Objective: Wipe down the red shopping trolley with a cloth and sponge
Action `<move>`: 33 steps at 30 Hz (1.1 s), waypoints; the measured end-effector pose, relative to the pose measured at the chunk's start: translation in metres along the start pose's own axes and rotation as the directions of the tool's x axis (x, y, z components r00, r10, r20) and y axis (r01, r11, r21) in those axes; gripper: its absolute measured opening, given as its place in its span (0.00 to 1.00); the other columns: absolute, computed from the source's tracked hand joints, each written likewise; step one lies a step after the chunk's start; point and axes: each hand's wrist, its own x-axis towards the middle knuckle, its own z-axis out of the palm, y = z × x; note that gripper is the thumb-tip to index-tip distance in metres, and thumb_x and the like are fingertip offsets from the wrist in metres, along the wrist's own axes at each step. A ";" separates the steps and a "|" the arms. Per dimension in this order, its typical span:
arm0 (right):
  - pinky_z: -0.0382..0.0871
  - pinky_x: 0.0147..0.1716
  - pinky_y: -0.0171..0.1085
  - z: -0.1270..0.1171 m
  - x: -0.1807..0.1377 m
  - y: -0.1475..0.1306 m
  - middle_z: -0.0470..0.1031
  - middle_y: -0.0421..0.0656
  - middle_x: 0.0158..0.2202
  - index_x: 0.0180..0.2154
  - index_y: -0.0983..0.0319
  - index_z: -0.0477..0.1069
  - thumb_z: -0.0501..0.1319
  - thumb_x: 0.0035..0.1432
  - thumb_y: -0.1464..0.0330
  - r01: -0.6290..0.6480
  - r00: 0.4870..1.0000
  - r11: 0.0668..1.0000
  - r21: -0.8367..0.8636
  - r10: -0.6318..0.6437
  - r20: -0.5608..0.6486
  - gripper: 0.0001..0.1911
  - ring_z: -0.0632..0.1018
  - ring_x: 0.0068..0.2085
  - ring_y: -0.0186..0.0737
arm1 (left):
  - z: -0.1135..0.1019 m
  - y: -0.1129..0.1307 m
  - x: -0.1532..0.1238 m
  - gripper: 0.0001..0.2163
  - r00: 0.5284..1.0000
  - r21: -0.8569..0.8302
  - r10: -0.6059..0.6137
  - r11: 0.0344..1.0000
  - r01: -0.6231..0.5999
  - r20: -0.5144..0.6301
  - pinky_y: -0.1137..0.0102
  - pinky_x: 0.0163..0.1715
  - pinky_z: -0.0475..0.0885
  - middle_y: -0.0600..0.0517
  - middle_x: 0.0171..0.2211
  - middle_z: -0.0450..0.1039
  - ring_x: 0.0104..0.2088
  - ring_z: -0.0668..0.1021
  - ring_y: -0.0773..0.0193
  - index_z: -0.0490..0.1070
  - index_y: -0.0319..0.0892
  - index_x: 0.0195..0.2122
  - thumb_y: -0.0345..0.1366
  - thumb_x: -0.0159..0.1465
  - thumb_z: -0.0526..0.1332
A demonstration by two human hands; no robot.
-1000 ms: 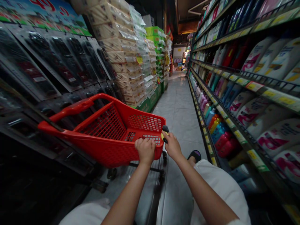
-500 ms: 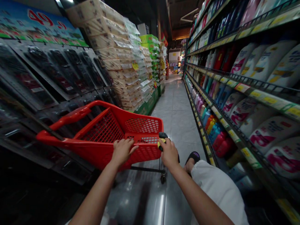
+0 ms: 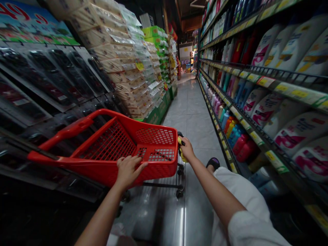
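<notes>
A red plastic shopping cart [image 3: 156, 134] with grid walls stands side-on before me, its basket empty and its handle to the left. My left hand [image 3: 129, 171] hooks its fingers over the near rim, the thumb lying along the outer wall. At the cart's right end, my right hand [image 3: 187, 149] is closed round a yellow-and-black thing [image 3: 182, 157] that looks like a cloth or glove. It sits against the end wall; its exact kind is unclear, being partly covered by my fingers.
Shelves of shampoo bottles [image 3: 294, 140] line the right side. Stacked tissue packs [image 3: 112, 58] and hanging packaged goods [image 3: 58, 78] stand at left. Grey tiled floor [image 3: 191, 123] runs down the aisle. My white-trousered leg [image 3: 241, 191] and sandalled foot [image 3: 213, 163] are at lower right.
My right hand has moved right with the yellow-and-black thing, from the near corner to the cart's end wall. The left hand has shifted slightly left along the rim. My view has shifted.
</notes>
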 end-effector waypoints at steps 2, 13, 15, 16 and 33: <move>0.63 0.57 0.43 0.002 0.012 -0.001 0.75 0.42 0.43 0.45 0.59 0.79 0.50 0.36 0.77 0.014 1.000 1.000 -0.014 -0.014 0.024 0.33 0.73 0.50 0.41 | 0.000 0.003 0.002 0.19 1.000 0.006 -0.015 1.000 0.015 -0.003 0.58 0.45 0.55 0.51 0.33 0.79 0.39 0.75 0.57 0.75 0.46 0.31 0.53 0.66 0.52; 0.59 0.62 0.40 -0.006 -0.103 0.001 0.72 0.40 0.54 0.57 0.53 0.72 0.52 0.41 0.78 0.045 0.998 0.998 0.053 -0.048 0.045 0.40 0.70 0.58 0.41 | 0.004 0.009 0.008 0.20 0.999 0.014 -0.028 1.000 0.028 -0.032 0.57 0.45 0.55 0.51 0.34 0.80 0.40 0.76 0.55 0.75 0.46 0.31 0.54 0.65 0.52; 0.59 0.62 0.41 -0.002 -0.069 0.001 0.73 0.42 0.53 0.55 0.56 0.73 0.52 0.39 0.78 0.009 1.000 0.998 0.058 -0.010 0.014 0.39 0.71 0.57 0.41 | 0.002 0.011 0.006 0.21 0.999 0.013 -0.018 1.000 0.019 -0.035 0.57 0.45 0.55 0.51 0.34 0.80 0.39 0.76 0.55 0.75 0.46 0.30 0.55 0.65 0.51; 0.59 0.62 0.42 0.000 -0.047 0.001 0.74 0.42 0.53 0.54 0.57 0.74 0.51 0.38 0.78 -0.027 1.000 0.998 0.060 0.028 -0.005 0.39 0.72 0.56 0.42 | 0.001 0.011 0.005 0.21 0.999 0.014 -0.015 1.000 0.016 -0.040 0.57 0.45 0.55 0.51 0.34 0.80 0.39 0.75 0.56 0.75 0.46 0.30 0.55 0.65 0.51; 0.73 0.43 0.39 0.006 -0.041 0.016 0.81 0.43 0.43 0.48 0.62 0.76 0.56 0.41 0.72 -0.306 0.949 0.886 0.349 0.315 0.031 0.29 0.79 0.41 0.41 | 0.002 0.023 0.006 0.20 0.996 0.027 -0.054 0.998 0.056 -0.076 0.57 0.45 0.55 0.50 0.32 0.79 0.37 0.74 0.56 0.74 0.46 0.28 0.53 0.65 0.52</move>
